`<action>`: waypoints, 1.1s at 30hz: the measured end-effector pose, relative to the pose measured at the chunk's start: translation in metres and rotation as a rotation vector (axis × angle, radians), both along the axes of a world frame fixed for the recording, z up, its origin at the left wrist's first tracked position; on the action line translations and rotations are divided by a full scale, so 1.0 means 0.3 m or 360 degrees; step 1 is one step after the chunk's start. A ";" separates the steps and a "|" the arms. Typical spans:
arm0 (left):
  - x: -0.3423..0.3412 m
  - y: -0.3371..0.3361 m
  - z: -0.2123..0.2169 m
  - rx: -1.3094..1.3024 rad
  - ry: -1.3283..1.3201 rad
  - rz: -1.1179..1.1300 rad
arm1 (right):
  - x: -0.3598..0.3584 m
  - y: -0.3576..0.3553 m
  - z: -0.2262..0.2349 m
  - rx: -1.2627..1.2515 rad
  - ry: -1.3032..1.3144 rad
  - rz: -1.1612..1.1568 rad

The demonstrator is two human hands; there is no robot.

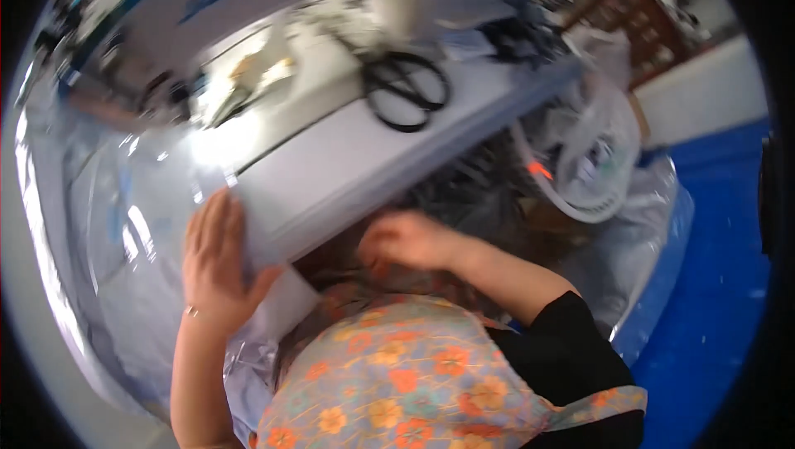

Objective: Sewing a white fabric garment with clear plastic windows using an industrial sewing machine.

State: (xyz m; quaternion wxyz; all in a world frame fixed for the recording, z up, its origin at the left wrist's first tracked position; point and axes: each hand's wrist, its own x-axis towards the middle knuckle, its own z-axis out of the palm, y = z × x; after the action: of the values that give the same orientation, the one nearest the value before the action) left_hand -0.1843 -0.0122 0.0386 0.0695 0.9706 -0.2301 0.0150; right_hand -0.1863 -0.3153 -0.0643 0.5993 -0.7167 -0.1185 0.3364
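My left hand [217, 260] lies flat with fingers spread on the near corner of a white table top [348, 159], over clear plastic sheeting [124, 225]. My right hand [407, 238] reaches under the table edge toward a dark tangle of cables and parts [464, 192]; its fingers are curled and blurred, and I cannot make out whether it holds anything. A floral apron [397, 374] covers my front at the bottom of the view.
Black-handled scissors [406, 89] lie on the table top farther back. A white plastic ring-shaped container [592, 159] sits in a clear bag at right. Blue floor [720, 283] lies to the right. Cluttered shelves blur at the far edge.
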 end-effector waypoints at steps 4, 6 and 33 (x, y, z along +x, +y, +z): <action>-0.027 -0.011 -0.021 -0.0118 -0.0134 0.0030 | 0.089 -0.503 -0.043 -0.0342 -0.0563 -0.1449; -0.015 -0.026 -0.044 -0.0182 -0.0218 -0.0055 | 0.106 -0.837 -0.122 -0.0979 -0.0847 -0.1728; 0.031 0.052 0.035 -0.1298 -0.0113 0.0532 | 0.133 -0.352 0.370 -0.0030 -0.1114 -0.1238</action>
State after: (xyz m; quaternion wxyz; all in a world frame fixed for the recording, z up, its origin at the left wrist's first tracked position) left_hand -0.1750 0.0033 0.0490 0.4354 0.8866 -0.0475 0.1489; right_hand -0.1463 -0.4211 0.0468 0.5980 -0.7826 -0.0337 -0.1699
